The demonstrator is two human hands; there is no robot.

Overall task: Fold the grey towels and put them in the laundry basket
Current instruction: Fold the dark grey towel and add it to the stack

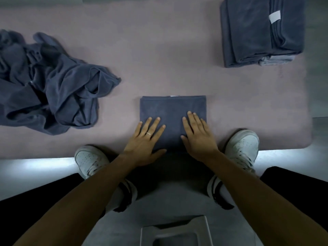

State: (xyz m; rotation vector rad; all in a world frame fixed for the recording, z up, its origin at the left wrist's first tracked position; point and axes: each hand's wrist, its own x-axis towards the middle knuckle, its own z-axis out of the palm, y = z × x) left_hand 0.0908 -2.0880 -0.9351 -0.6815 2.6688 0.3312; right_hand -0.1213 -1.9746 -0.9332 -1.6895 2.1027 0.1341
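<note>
Pinkish mat (159,55) over grey floor (44,167), rounded corner at right. White sneakers (89,161) w/ toes on mat's near edge, striped socks above. Grey plastic stool (174,229) at bottom centre, partly cropped.

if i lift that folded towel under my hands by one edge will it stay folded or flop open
The folded towel will likely sag and partly unfold: it is soft cloth, as the crumpled pile shows. Both the left hand and the right hand press it flat, which suggests the layers spring up. Scooping from underneath probably keeps it as neat as the stack.
</note>
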